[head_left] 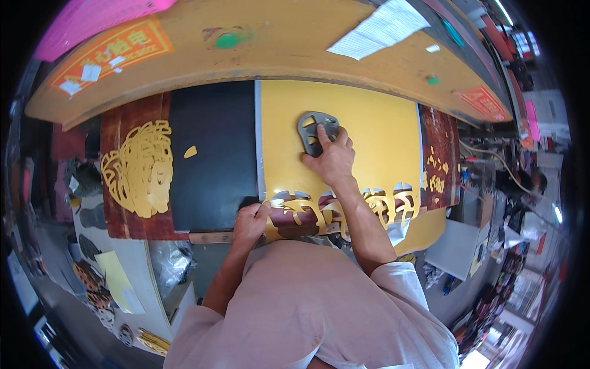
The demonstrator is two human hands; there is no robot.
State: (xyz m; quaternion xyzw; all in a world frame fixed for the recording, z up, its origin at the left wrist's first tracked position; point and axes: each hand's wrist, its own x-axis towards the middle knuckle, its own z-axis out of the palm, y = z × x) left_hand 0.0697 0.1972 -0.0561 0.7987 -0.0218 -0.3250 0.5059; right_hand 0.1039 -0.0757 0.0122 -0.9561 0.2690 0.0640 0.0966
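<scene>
A yellow sheet (375, 141) lies over the right half of the work table, its near edge cut into a lattice of curved holes. On the sheet sits a dark, rounded cutting die (303, 126) with openings through it. My right hand (337, 158) grips the die's right and near sides, thumb and fingers on its rim. My left hand (249, 224) is closed at the sheet's near left corner, pinching the cut edge. Dark red board (295, 218) shows through the holes.
An orange beam (276, 52) spans the far side above the table, bearing paper and stickers. Left of the sheet lies a black panel (212, 147) with one small yellow piece (190, 151). Yellow cut pieces (138, 178) are heaped farther left; small scraps (436, 183) lie at right.
</scene>
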